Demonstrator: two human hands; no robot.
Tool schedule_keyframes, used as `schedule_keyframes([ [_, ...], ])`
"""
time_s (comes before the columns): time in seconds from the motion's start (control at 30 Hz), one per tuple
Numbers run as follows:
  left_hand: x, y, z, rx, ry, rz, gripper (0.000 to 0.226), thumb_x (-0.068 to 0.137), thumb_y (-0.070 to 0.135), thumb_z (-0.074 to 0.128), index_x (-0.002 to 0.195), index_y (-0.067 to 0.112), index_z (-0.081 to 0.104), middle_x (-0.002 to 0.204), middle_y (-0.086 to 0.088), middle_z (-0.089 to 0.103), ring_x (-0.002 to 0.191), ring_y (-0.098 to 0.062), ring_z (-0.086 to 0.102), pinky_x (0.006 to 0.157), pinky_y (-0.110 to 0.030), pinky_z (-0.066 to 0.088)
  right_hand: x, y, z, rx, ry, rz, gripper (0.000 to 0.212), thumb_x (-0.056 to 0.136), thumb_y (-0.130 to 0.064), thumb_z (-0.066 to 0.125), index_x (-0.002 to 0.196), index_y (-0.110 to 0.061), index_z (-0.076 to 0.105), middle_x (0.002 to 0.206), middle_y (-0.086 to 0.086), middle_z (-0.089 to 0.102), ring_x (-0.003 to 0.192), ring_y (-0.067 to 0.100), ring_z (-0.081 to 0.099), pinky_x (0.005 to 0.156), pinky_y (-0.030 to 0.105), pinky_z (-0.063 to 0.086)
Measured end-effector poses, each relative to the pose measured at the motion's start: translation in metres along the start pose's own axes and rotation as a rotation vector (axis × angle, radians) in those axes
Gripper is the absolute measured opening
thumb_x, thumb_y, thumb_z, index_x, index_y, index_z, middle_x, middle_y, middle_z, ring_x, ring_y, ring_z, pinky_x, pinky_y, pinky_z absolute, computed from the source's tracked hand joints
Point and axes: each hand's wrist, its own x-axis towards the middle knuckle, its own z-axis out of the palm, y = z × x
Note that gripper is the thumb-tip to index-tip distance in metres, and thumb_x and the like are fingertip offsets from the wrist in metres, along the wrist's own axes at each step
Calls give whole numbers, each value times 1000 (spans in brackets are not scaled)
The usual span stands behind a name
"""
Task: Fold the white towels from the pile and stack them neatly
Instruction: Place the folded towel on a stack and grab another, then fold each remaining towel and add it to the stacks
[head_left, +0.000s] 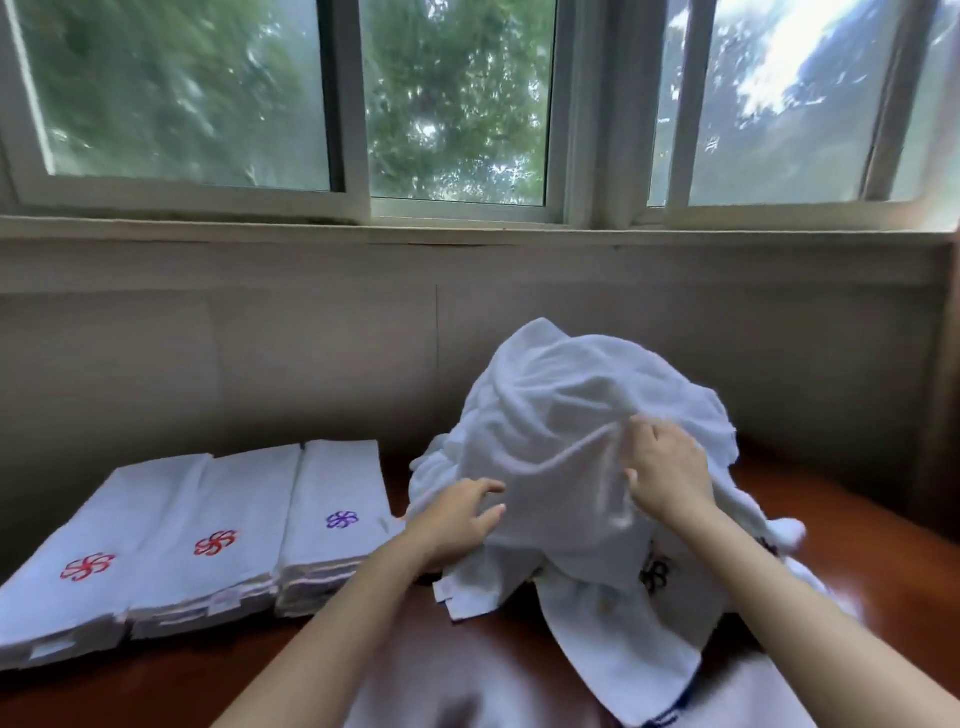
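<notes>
Right hand (670, 470) grip pinching towel pile (561, 405), left hand (457, 519) flat on it – folded stacks (208, 530) leftward

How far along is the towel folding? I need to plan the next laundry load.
Done: three stacks of folded towels lie side by side on the table. In hand: the right hand pinches a towel on the unfolded pile, and the left hand rests on it. Left: that tall pile, so much remains.
</notes>
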Motion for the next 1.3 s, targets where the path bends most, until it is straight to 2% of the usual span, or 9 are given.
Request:
schedule_keyframes([
  [0.17, 41, 54, 50, -337, 10, -173, 49, 95, 32, 53, 139, 15, 43, 137, -8, 49, 122, -20, 50, 98, -31, 42, -3, 32, 16, 33, 25, 11, 22, 87, -9, 47, 106, -12, 57, 111, 9, 61, 104, 28, 53, 82, 34, 45],
  [0.33, 42, 71, 85, -1035, -167, -734, 46, 94, 38, 54, 132, 13, 45, 93, -9, 53, 76, -24, 54, 79, -40, 46, -13, 56, 19, 193, -24, 227, 42, 83, -15, 56, 123, -13, 43, 122, 12, 50, 113, 35, 47, 90, 39, 39],
  [0.43, 41, 74, 102, -1293, -53, -756, 40, 92, 38, 59, 121, 13, 49, 86, -9, 54, 71, -23, 55, 60, -35, 47, -20, 70, 14, 284, -124, 181, 9, 83, -8, 52, 86, -16, 51, 111, 12, 61, 107, 33, 55, 79, 35, 39],
  [0.63, 32, 73, 103, -1515, 54, -685, 16, 92, 22, 58, 81, 10, 60, 48, 3, 58, 54, -14, 52, 47, -23, 46, -61, 60, -5, 842, -93, -12, 44, 88, -8, 62, 55, -20, 37, 57, -8, 43, 63, 13, 42, 56, 27, 25],
  [0.8, -6, 57, 100, -1645, -78, -538, 29, 92, 23, 56, 88, -1, 70, 75, -15, 69, 67, -26, 69, 64, -34, 58, -106, 10, -18, 1270, -364, -204, 27, 96, -17, 55, 71, -9, 62, 73, -4, 54, 73, 9, 47, 65, 27, 37],
  [0.9, -39, 40, 91, -1622, -198, -471, 33, 75, 17, 74, 98, -7, 67, 81, -21, 68, 73, -29, 69, 60, -33, 57, -124, -19, -12, 1267, -557, -203, 46, 97, -40, 46, 63, -12, 59, 61, -7, 50, 59, 5, 46, 58, 20, 38],
  [1.0, -74, 10, 78, -1529, -273, -617, 33, 51, 13, 85, 79, -2, 74, 76, -18, 71, 67, -25, 71, 53, -29, 56, -127, -37, 10, 1215, -441, -19, 35, 99, -33, 46, 85, -8, 67, 77, 2, 63, 73, 17, 59, 75, 31, 48],
  [1.13, -112, -37, 44, -1281, -92, -713, 18, 74, 9, 65, 90, 2, 72, 81, -17, 72, 67, -27, 70, 56, -30, 56, -137, -45, 49, 872, -550, 101, 47, 92, -40, 55, 131, -16, 45, 122, 4, 54, 106, 20, 54, 76, 27, 44],
  [1.3, -151, -98, 1, -1278, 300, -688, 35, 84, 6, 60, 118, -1, 61, 112, -22, 61, 86, -31, 59, 70, -32, 47, -169, -82, 70, 797, -845, -174, 49, 80, -49, 67, 120, -24, 54, 90, -18, 57, 80, -5, 53, 65, 11, 37],
])
